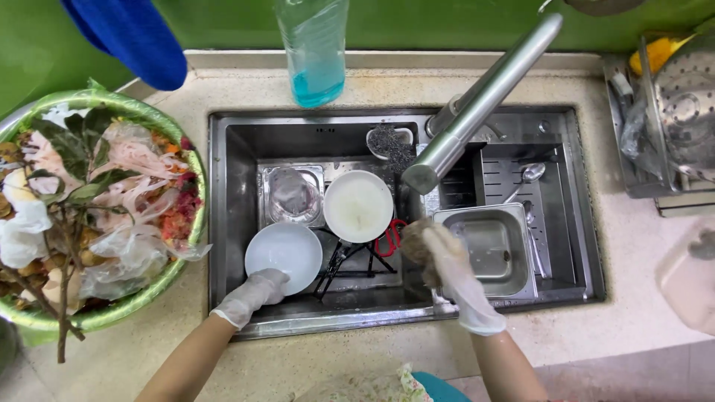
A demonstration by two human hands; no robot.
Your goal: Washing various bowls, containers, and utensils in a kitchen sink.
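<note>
Both my hands wear thin white gloves over a steel sink point(223, 223). My left hand point(253, 295) grips the near rim of a white bowl point(287, 253) lying in the sink's left part. My right hand point(454, 272) is closed around a brownish scrubbing sponge point(418, 242), held above the sink's middle. A second white bowl point(358, 206) sits just behind, under the faucet spout point(477, 108). Red-handled scissors point(389, 240) and a black wire rack point(350, 264) lie on the sink floor.
A green-lined basin of food scraps and plastic point(97, 216) stands on the counter at left. A blue liquid bottle point(316, 48) stands behind the sink. A steel tray point(488, 249), spoon point(530, 175) and foil container point(292, 195) are in the sink. A dish rack point(670, 112) sits at right.
</note>
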